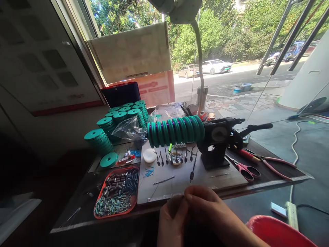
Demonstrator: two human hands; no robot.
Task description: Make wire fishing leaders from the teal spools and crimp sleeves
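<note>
Between the fingertips: whatever is there is too small or covered to make out; spot is just off the front edge of the board, low centre.
Left hand: thumb and fingers bunched, tips meeting the other hand's; cannot tell if its grip holds anything.
Right hand: thumb and index pinched together, touching the left; cannot tell what, if anything, this grip has.
Dark piece with stem: on the board, just beyond the hands.
Thin strip: lies slanted on the board, left of that piece.
Board: pale, flat on the table.
Row of small dark pieces: farther back on the board, around a round dish of small shiny bits.
White disc: left of the row; slim blue pieces in front of it.
Red tray: left of the board; dark cylinders and thin light pieces inside.
Crank device: black, right rear; carries green spools side by side, horizontal.
Scissors: right of the device's base; pliers beyond.
Stacked green discs: back left.
Red bucket: lower right, partly cut off.
</note>
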